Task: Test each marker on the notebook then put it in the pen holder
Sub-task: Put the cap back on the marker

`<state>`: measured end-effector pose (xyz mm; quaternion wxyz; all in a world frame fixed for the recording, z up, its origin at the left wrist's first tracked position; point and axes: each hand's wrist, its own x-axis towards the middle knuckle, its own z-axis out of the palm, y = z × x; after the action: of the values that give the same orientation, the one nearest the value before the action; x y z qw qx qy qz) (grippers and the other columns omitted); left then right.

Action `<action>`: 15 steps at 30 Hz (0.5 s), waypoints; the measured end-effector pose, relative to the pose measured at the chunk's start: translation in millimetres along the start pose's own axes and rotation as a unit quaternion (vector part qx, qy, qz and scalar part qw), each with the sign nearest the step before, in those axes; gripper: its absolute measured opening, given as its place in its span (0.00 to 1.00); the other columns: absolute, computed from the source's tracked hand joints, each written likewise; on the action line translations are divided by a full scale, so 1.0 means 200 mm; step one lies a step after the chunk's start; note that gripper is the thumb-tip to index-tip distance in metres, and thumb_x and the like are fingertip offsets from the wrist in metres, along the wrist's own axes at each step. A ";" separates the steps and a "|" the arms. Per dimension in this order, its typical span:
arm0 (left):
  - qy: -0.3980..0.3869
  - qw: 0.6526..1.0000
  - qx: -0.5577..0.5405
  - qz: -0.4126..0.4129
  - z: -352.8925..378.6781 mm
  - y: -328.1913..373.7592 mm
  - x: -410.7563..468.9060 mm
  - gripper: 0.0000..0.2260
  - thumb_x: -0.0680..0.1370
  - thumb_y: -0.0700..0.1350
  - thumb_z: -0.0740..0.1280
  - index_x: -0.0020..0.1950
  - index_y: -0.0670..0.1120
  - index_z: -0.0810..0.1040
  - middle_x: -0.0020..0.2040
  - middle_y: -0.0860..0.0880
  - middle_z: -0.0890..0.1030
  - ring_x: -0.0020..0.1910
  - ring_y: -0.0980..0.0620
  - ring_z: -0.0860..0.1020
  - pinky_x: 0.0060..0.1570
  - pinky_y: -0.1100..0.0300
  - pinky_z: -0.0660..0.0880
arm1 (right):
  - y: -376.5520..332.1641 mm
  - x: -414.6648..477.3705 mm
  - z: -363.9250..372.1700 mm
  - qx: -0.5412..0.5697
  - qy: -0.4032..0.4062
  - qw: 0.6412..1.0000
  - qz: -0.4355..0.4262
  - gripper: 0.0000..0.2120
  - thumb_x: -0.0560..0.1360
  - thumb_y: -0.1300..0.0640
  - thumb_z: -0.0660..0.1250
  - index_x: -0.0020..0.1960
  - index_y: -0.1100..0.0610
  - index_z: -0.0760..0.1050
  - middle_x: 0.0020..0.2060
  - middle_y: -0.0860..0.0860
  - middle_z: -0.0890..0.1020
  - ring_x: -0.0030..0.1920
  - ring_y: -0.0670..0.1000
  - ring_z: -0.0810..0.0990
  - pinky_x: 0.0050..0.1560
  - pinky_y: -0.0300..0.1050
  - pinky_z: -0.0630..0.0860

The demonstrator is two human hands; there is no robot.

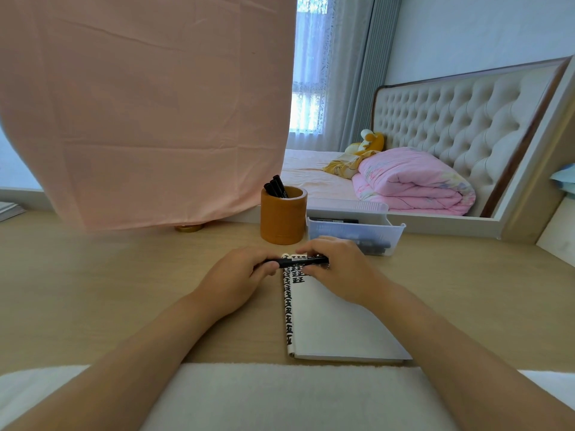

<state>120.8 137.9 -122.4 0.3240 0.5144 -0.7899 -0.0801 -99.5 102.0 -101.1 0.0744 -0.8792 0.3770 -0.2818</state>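
The black marker (295, 262) lies horizontal above the top edge of the notebook (336, 321), held at both ends. The left hand (239, 276) is closed on its left end; the right hand (337, 269) is closed on its right end. The notebook lies flat on the bench (93, 290), with black test marks down its left margin. Just behind the hands stands the brown pen holder (283, 220), containing three black markers (276, 186). Beside it to the right, a clear plastic tray (357, 233) holds more markers, partly hidden by the right hand. A pink cloth (140, 104) hangs behind the bench
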 end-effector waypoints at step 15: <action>0.046 0.994 0.055 0.088 -0.04 0.02 0.01 0.07 0.78 0.45 0.70 0.54 0.52 0.84 0.39 0.66 0.72 0.41 0.66 0.72 0.39 0.71 0.65 | -0.04 -0.01 0.03 0.020 -0.010 0.999 -0.025 0.11 0.80 0.54 0.65 0.59 0.53 0.82 0.42 0.48 0.83 0.42 0.47 0.77 0.45 0.44 0.75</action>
<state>122.0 141.0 -112.9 0.3367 0.4635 -0.8195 0.0162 -92.1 108.5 -102.9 0.0880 -0.8895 0.3483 -0.2824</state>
